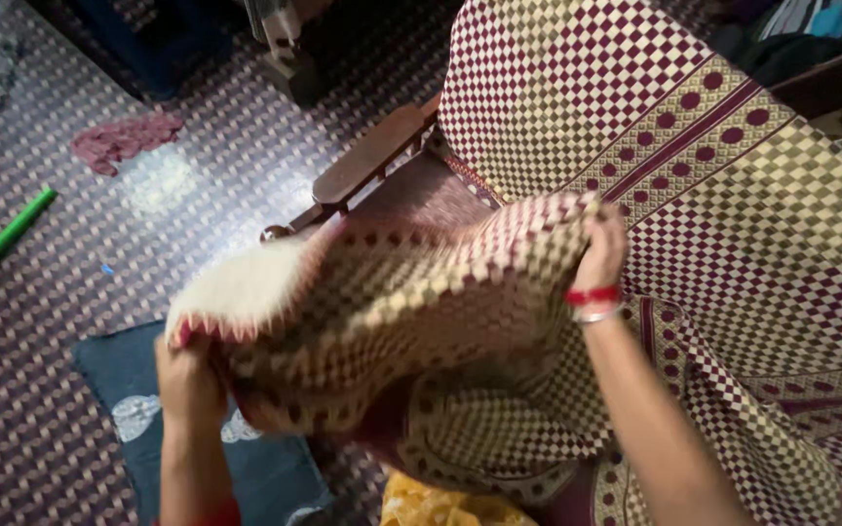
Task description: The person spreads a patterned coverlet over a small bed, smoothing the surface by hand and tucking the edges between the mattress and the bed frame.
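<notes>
Both hands are clenched on one checkered cloth: the left hand [187, 382] grips the lower corner near a zigzag-trimmed edge, and the right hand [600, 251], with a red band and a metal bangle at the wrist, pinches the upper edge, lifting it. The checkered cloth [411, 312], cream and maroon with a dotted border, is held up in the air between the two hands, blurred and bunched in the middle, and its far part drapes over a wooden chair [367, 161] whose armrest shows at the left. It looks soft and light, a thin woven sheet that sags and folds wherever it is not held; it seems neither slippery nor fragile, and the hemmed edges and corners look like the best places to take hold, since a grip mid-panel would only gather loose folds. Counted, there are two hands and one large cloth, though whether the draped part is the same piece or a second matching one cannot be told. On the patterned floor [70, 253] lie one crumpled reddish rag [124, 138], one green stick [0, 244] and one dark blue mat [275, 472] with pale marks, just below the left hand. One yellow fabric [440, 507] shows at the bottom edge.
</notes>
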